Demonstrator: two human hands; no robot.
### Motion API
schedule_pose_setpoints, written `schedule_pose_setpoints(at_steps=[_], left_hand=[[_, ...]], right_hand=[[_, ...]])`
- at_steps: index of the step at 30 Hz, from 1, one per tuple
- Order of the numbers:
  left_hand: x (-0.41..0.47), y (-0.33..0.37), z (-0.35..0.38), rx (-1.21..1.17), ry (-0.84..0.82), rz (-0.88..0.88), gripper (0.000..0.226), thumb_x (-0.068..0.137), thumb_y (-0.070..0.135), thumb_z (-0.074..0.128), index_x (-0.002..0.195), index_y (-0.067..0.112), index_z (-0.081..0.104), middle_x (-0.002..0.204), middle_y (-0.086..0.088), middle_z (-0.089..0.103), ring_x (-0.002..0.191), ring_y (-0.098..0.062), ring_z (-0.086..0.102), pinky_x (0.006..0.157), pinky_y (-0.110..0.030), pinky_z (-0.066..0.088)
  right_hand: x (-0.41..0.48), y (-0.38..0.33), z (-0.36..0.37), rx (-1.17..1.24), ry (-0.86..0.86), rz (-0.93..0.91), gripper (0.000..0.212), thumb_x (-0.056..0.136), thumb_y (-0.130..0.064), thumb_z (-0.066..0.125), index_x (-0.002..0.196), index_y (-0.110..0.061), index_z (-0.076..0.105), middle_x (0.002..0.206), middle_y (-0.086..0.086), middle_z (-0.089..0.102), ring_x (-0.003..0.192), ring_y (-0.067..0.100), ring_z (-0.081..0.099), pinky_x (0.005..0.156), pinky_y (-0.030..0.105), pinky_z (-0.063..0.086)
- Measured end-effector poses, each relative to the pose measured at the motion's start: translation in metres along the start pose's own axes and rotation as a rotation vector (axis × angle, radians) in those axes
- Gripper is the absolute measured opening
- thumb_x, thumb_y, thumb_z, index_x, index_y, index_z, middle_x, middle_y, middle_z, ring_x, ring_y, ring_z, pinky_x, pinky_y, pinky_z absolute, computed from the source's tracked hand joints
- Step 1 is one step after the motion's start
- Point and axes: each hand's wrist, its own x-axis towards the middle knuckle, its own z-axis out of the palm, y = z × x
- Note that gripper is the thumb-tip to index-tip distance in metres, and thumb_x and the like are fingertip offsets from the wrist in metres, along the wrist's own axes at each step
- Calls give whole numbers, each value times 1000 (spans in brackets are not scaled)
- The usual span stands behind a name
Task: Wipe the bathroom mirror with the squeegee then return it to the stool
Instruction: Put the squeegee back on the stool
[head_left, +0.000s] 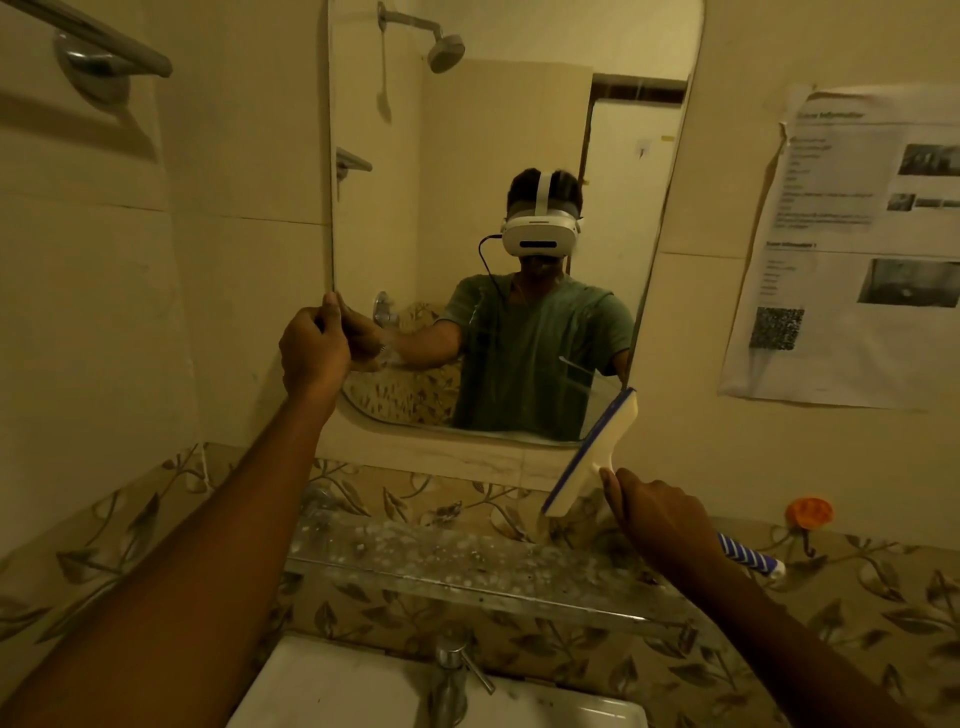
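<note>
A: Progress, quick?

B: Mid-wipe, I'd say. The squeegee is in hand, down at the mirror's lower right corner. I can't tell how much glass is done. There are faint smears low on the glass, so probably more passes are needed. The return isn't done, and no stool is in frame.

A: Nearest stuff first.

B: White sink at the bottom with a chrome tap. Above it is a spotty glass shelf on the leaf-pattern tiles.

A: Hands?

B: The right hand is wrapped tight round the squeegee handle, and the striped blue-white end sticks out behind the wrist. The head is tilted with the blue blade edge facing left. Its upper tip overlaps the mirror corner and the rest is over the ledge below. I can't tell if the blade touches the glass.

A: Left?

B: The left hand is farther out, arm extended. Its fingers are curled over the mirror's left edge, low down, gripping it. Looks like it's steadying the mirror.

A: Background?

B: A printed paper notice is on the wall right of the mirror, with an orange hook below it. A towel rail is top left.

A: Next?

B: My guess is finish the strokes, then go and find the stool.
</note>
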Motion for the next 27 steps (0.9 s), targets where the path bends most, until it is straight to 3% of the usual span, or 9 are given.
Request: schedule_pose_setpoints(at_steps=[3,9,13,19,23,27], left_hand=[[-7,-7,-3,24,5,-11,50,97,55,39,105,11,61,107,-12,65,97,-30,61,73,-34,44],[-42,-25,-6,56,63,-73,41,92,55,49,103,16,57,108,-7,64,97,-30,61,77,-40,47],[-85,-31,-4,125,59,0,35,92,46,52,107,14,54,116,-7,57,101,-30,58,79,-43,48],[-150,-33,-5,175,-135,220,25,92,43,55,105,21,55,110,-3,60,98,-24,58,76,-38,48],[-190,-30,-12,207,-252,330,20,92,36,56,108,24,59,110,0,63,100,-23,59,79,-40,50],[-235,-23,-28,237,-352,400,24,94,35,53,114,24,60,114,3,63,104,-20,58,86,-40,48]], right_hand=[[-16,5,-1,-29,-30,43,36,100,-53,26,101,-24,48,61,-10,43,49,5,42,48,24,32],[-39,-12,-15,61,134,64,49,90,-57,3,86,-27,41,54,-10,42,42,2,38,41,18,26],[-45,-29,-18,231,192,84,50,91,-57,8,85,-23,45,56,-8,50,45,8,48,44,23,40],[-55,-53,-10,516,230,238,47,99,-53,30,67,-24,47,53,-6,50,46,8,49,43,24,28],[-66,-54,-16,683,145,394,38,98,-48,35,77,-22,51,69,-3,54,65,18,54,53,29,32],[-96,-55,-28,999,84,558,34,93,-42,37,84,-16,58,79,1,55,73,23,53,66,33,39]])
